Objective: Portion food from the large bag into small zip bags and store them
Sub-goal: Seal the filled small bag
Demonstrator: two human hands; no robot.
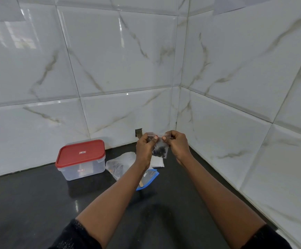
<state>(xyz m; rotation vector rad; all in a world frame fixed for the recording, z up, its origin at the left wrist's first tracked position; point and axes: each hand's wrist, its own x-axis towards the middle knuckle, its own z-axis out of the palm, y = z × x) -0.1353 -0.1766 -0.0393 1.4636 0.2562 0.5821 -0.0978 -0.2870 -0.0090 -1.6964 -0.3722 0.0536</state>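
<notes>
- From the head view: my two hands are up above the table (29, 203), near the corner of the tiled wall (110, 60).
- I hold one small zip bag (161, 150) between them. My left hand (146, 148) and right hand (177, 146) each pinch its top strip with curled fingers, and dark food pieces sit in its bottom.
- One large bag (122, 161), clear and crumpled, lies on the table below my left hand, with dark bits inside.
- One blue-edged bag (152, 174) lies just beside it. My left forearm covers part of both.
- One flat white thing (157, 163) lies under the small bag; I cannot tell what it is.
- One clear container (85, 169) with a red lid on stands to the left, by the wall.
</notes>
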